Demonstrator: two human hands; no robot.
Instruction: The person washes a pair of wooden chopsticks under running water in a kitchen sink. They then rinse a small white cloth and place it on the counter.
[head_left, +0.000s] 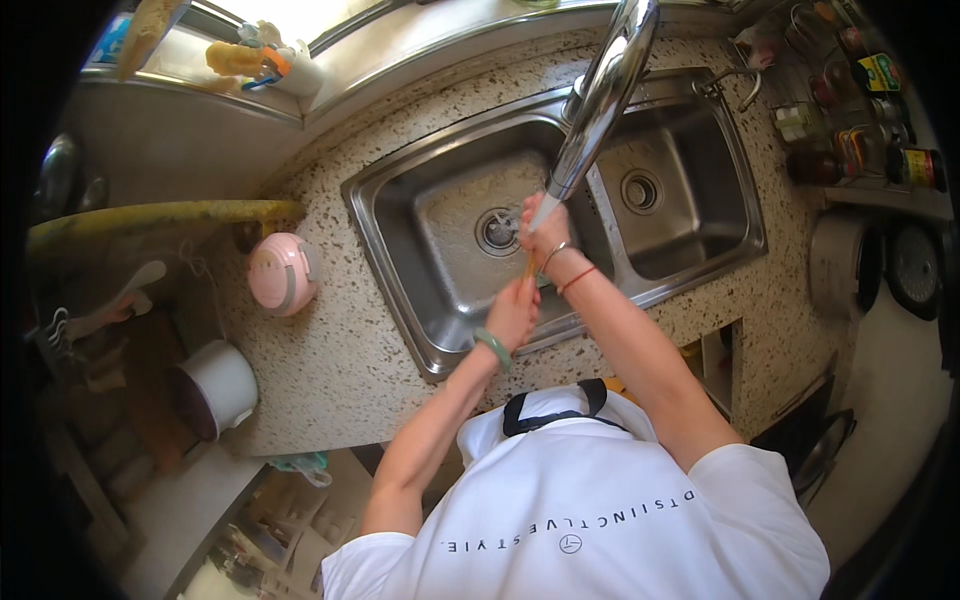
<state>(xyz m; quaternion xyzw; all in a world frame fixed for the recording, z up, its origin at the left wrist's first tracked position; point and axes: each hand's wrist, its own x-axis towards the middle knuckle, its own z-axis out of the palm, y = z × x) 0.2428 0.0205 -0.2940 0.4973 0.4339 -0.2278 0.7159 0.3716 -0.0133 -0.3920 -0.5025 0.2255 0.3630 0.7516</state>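
Both of my hands are over the left basin of the steel double sink (pixel 425 340). My left hand (pixel 513 315), with a green bangle at its wrist, is closed round the near end of a thin tan stick-like thing (pixel 529 266); whether it is one piece or several I cannot tell. Just beyond, my right hand (pixel 543 230) closes on its far end, under the grey nozzle of the chrome tap (pixel 592 118). Water appears to splash by the fingers over the drain (pixel 497 232). A small greenish patch behind the left fingers is too hidden to name.
The right basin (pixel 690 200) lies beyond a steel divider. A pink lidded container (pixel 283 274) stands on the speckled counter (pixel 300 390) at left, with a white pot (pixel 218 385) nearer me. Bottles and jars (pixel 915 168) fill a rack at far right.
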